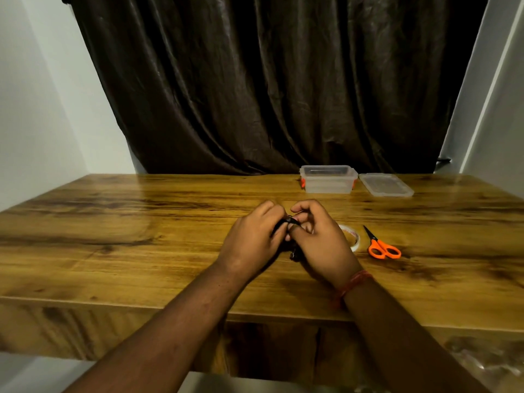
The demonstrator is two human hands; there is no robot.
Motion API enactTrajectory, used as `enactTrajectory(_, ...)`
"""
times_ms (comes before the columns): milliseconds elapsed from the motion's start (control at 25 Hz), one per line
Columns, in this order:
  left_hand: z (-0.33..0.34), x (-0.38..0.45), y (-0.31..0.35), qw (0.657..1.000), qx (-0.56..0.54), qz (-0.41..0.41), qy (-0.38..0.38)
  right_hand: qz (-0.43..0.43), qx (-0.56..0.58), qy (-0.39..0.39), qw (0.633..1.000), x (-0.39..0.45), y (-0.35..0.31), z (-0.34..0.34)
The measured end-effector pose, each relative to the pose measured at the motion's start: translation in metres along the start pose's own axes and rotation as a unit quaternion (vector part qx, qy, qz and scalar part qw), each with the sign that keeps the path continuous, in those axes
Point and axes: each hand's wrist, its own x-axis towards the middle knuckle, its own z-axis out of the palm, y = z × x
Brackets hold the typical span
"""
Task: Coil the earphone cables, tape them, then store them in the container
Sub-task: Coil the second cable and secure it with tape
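Both hands meet over the middle of the wooden table. My left hand and my right hand pinch a small bundle of black earphone cable between their fingertips. A short dark end of the cable hangs below the hands; most of the bundle is hidden by the fingers. A roll of clear tape lies flat just right of my right hand. The clear container stands open at the table's back edge.
The container's clear lid lies to its right. Orange-handled scissors lie right of the tape, blades pointing away. A dark curtain hangs behind the table. The table's near edge runs below my forearms.
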Motion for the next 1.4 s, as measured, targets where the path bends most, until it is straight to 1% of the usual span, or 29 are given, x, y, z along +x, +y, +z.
enactTrajectory(80, -0.001, -0.001, 0.001, 1.0, 0.007, 0.022, 0.001, 0.058, 0.134, -0.039, 0.989, 0.002, 0.002, 0.0)
enactTrajectory(160, -0.001, -0.002, 0.0, 0.999, 0.01, 0.041, 0.002, 0.091, 0.244, -0.057, 0.964, 0.004, -0.001, -0.003)
enactTrajectory(240, -0.002, -0.002, 0.0, 0.998, 0.008, 0.062, 0.002, 0.108, 0.315, -0.044, 0.942, 0.005, -0.005, -0.007)
enactTrajectory(280, -0.002, -0.003, 0.0, 0.997, 0.008, 0.074, 0.001, 0.109, 0.327, -0.032, 0.938, 0.005, -0.006, -0.009)
enactTrajectory(520, 0.0, -0.004, 0.002, 0.993, 0.017, 0.109, -0.031, 0.094, 0.266, -0.013, 0.959, 0.004, -0.003, -0.014)
enactTrajectory(680, 0.003, -0.003, 0.002, 0.994, -0.005, 0.102, -0.047, 0.071, 0.23, 0.019, 0.97, 0.005, 0.0, -0.015)
enactTrajectory(800, 0.004, -0.003, 0.002, 0.994, -0.048, 0.08, -0.054, 0.051, 0.206, 0.034, 0.977, 0.006, 0.001, -0.014)
enactTrajectory(960, 0.005, -0.002, 0.003, 0.987, -0.153, -0.013, -0.044, 0.011, 0.18, 0.051, 0.982, 0.006, 0.0, -0.013)
enactTrajectory(1000, 0.004, -0.002, 0.004, 0.98, -0.189, -0.048, -0.046, 0.005, 0.177, 0.053, 0.983, 0.006, 0.0, -0.014)
enactTrajectory(1080, 0.002, -0.001, 0.007, 0.952, -0.271, -0.135, -0.058, -0.007, 0.165, 0.053, 0.985, 0.006, 0.001, -0.013)
enactTrajectory(1160, 0.002, 0.0, 0.007, 0.927, -0.309, -0.202, -0.062, -0.032, 0.126, 0.049, 0.99, 0.005, 0.001, -0.012)
enactTrajectory(1240, 0.003, 0.0, 0.005, 0.924, -0.306, -0.22, -0.065, -0.068, 0.048, 0.051, 0.995, 0.004, 0.002, -0.01)
enactTrajectory(1320, 0.004, 0.0, 0.003, 0.941, -0.264, -0.204, -0.061, -0.096, -0.027, 0.058, 0.993, 0.002, 0.0, -0.009)
enactTrajectory(1400, 0.004, 0.001, 0.002, 0.949, -0.238, -0.197, -0.057, -0.107, -0.068, 0.057, 0.99, 0.0, -0.003, -0.008)
